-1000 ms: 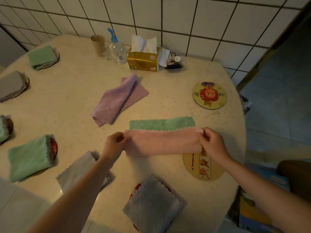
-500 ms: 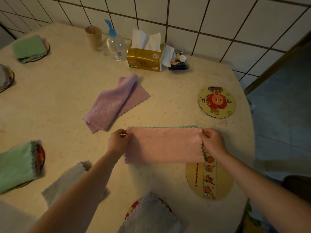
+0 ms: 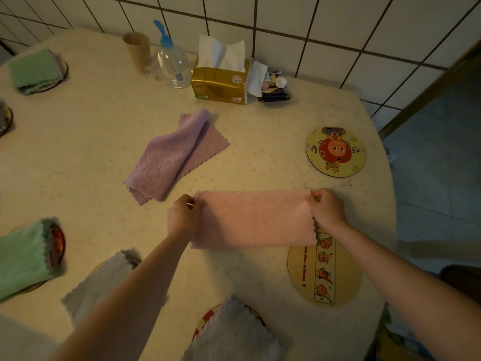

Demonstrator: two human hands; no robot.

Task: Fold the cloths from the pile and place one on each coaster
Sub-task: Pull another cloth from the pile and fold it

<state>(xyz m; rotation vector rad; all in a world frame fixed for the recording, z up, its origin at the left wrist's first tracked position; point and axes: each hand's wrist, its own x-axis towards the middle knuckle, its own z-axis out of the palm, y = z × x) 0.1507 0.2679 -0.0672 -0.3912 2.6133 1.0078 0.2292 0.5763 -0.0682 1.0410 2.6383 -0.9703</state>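
Note:
A pink cloth (image 3: 255, 220) lies folded in half on the table, its far edge aligned over a green one that is now hidden. My left hand (image 3: 183, 217) pinches its left end and my right hand (image 3: 328, 208) pinches its right end. A loosely folded purple cloth (image 3: 171, 157) lies behind it. Two bare round coasters show: one with fruit pictures (image 3: 325, 269) just under the pink cloth's right corner, one with an orange character (image 3: 335, 152) at the far right. Folded cloths sit on coasters at the left: green (image 3: 23, 259), green (image 3: 33, 70), grey (image 3: 99, 282), and grey (image 3: 231, 332) at the front.
A tissue box (image 3: 221, 79), a clear bottle with a blue pump (image 3: 173, 61), a cardboard tube (image 3: 138, 50) and small clutter (image 3: 274, 88) stand by the tiled wall. The table edge (image 3: 390, 204) drops off at the right to the floor.
My hands carried the pink cloth's near edge away from me and laid it over the far edge, covering the green strip. The camera tilted and shifted right.

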